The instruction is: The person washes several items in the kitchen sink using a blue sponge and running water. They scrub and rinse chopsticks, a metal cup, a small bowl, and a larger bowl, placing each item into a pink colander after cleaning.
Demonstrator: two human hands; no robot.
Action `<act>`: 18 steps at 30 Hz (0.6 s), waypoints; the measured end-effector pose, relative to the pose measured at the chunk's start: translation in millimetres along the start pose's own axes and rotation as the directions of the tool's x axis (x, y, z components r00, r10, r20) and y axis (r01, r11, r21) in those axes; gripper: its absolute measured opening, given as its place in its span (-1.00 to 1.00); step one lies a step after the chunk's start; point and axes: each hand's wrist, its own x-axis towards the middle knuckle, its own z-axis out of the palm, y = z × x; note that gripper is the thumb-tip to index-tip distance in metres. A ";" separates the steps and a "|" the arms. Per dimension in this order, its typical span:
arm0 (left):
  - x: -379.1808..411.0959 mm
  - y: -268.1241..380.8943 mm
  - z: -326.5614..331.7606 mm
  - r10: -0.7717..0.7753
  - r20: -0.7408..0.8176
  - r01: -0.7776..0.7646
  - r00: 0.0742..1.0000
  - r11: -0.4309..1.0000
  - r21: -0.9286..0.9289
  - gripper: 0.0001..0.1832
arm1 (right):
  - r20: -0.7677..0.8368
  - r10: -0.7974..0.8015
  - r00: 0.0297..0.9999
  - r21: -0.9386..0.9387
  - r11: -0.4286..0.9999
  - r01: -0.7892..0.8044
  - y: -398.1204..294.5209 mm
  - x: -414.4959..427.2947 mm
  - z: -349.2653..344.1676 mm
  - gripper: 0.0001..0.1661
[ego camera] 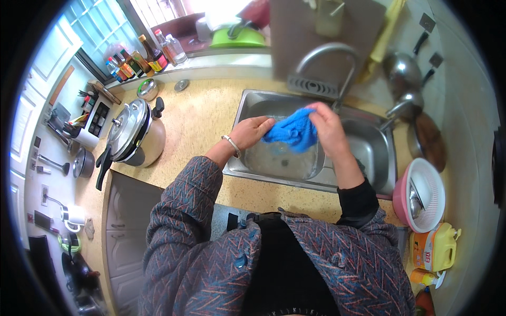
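A blue cloth (294, 130) is bunched and stretched between my two hands, above the larger basin of a steel double sink (253, 173). My left hand (251, 132), with a silver bangle at the wrist, pinches the cloth's left end. At its upper right end, my right hand (327, 128) grips the cloth with the fingers closed on it. The basin below holds some cloudy water (276, 160). Behind the hands arches a steel faucet (328, 46). The smaller basin (365, 144) lies right of my right hand, with part of it hidden by the forearm.
A pressure cooker (136, 134) stands on the counter (197, 118) at the left. Sauce bottles (152, 53) line the windowsill. To the right are a white colander in a pink basin (425, 193), a yellow jug (435, 247) and pans (429, 140) against the wall.
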 end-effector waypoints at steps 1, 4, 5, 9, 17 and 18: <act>0.7 6.6 -0.9 -0.019 0.008 0.018 1.000 0.998 0.061 -0.53 | 0.021 0.116 0.993 0.283 0.952 -0.117 -10.5 4.5 0.8 -0.81; 7.5 19.8 5.3 0.360 -0.155 -0.360 0.920 0.933 0.028 -0.48 | 0.133 0.123 0.983 0.186 0.972 -0.146 -37.2 16.2 1.5 -0.79; 12.8 25.7 7.7 0.336 -0.136 -0.347 0.932 0.935 -0.076 -0.47 | 0.163 0.118 0.980 0.100 0.986 -0.135 -41.5 21.2 1.8 -0.79; 23.8 43.0 11.2 0.079 -0.025 -0.083 0.997 0.955 -0.285 -0.50 | 0.158 -0.132 0.979 -0.540 0.818 0.198 -64.3 35.5 -0.6 -0.80; 29.0 8.5 80.2 -0.083 0.142 0.148 0.986 0.073 -0.986 -0.73 | 0.650 -0.135 0.748 -0.529 0.626 0.573 -79.2 16.5 58.2 -0.76; 26.1 9.3 78.9 0.015 0.137 0.137 0.991 -0.030 -0.990 -0.73 | 0.756 -0.168 0.632 -0.394 0.655 0.645 -81.3 -2.9 62.5 -0.74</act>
